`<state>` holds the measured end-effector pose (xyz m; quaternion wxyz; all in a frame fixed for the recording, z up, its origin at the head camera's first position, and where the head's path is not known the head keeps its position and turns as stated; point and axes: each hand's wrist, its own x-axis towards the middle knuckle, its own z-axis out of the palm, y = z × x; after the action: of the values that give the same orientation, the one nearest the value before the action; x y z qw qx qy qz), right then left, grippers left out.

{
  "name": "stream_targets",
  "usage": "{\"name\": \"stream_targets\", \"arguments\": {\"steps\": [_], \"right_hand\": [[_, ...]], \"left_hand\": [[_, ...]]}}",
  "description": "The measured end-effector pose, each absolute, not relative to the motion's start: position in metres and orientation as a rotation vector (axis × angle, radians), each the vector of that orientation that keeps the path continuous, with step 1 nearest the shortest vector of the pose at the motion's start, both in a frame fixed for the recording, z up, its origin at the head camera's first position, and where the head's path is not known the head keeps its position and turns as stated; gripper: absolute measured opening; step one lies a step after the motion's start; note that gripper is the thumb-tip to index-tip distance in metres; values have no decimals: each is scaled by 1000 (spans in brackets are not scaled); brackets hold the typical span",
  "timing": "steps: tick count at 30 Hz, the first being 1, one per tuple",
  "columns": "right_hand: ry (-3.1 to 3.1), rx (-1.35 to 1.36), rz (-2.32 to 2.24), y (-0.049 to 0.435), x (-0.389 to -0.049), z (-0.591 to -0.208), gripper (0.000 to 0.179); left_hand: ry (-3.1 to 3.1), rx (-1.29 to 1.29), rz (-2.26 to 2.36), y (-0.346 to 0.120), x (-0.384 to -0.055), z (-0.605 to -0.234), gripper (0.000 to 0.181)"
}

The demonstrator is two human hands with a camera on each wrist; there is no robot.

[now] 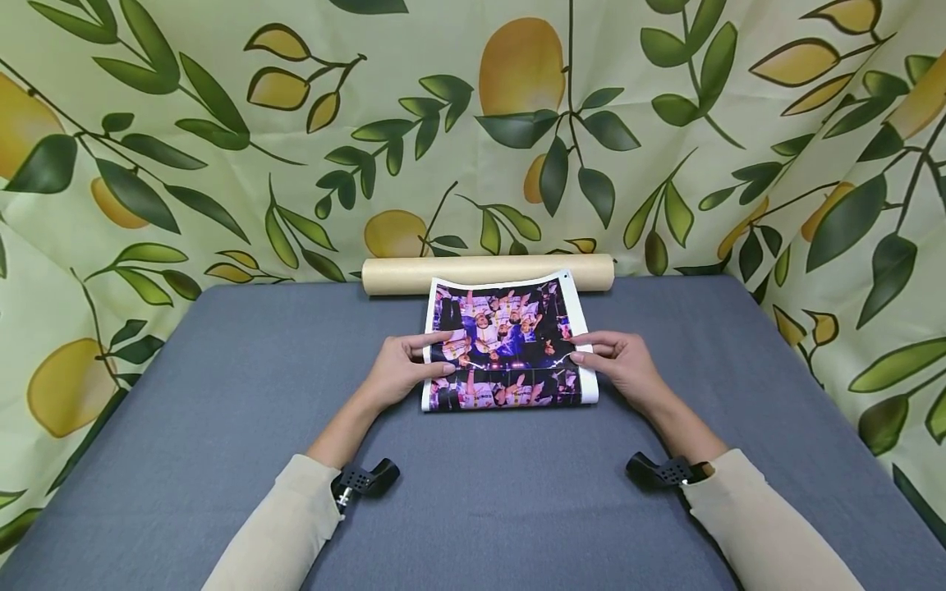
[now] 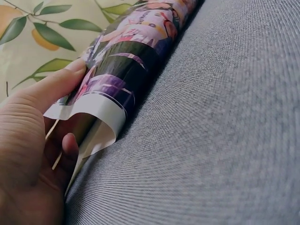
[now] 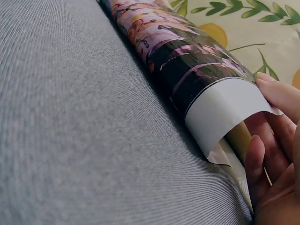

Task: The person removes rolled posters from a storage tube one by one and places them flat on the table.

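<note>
One high, wide view and two low, close ones.
The head camera looks forward and down, its frame spanning left hand point(image 1: 397, 371), right hand point(image 1: 628, 366), grey tabletop point(image 1: 488, 501) and leafy backdrop point(image 1: 436, 49). The left wrist camera point(image 1: 373, 478), near the cloth, faces inward along the printed sheet point(image 1: 510, 328) from its left end; the right wrist camera point(image 1: 654, 472) mirrors it. All three views share sheet, tabletop and backdrop.
</note>
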<state>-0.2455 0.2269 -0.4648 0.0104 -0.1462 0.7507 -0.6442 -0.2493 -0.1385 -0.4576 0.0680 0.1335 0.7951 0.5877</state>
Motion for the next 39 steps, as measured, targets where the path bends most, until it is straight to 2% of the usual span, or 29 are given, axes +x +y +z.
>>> {"name": "stream_targets", "arguments": {"steps": [14,18,23,29,35,39], "right_hand": [[2259,-411,-2146,222,-245,-462,30],[2274,-420,-2161,224,-246,-462,34],[2288,-478,-2077,228,-246,-463,31],[2281,-657,-1917,231,-247,-463,51],[2523,-585,-1768,229,-246,-462,41],[2556,-510,-1756,226,-246,-463,46]], "left_hand": [[2430,372,1839,-138,-250,-456,49],[2452,355,1858,-135,-250,-455,44],[2487,362,1846,-133,-250,-457,36],[2480,382,1843,-134,-250,-460,33],[2415,519,1820,-136,-250,-462,40],[2435,626,1694,-141,-250,-461,65]]}}
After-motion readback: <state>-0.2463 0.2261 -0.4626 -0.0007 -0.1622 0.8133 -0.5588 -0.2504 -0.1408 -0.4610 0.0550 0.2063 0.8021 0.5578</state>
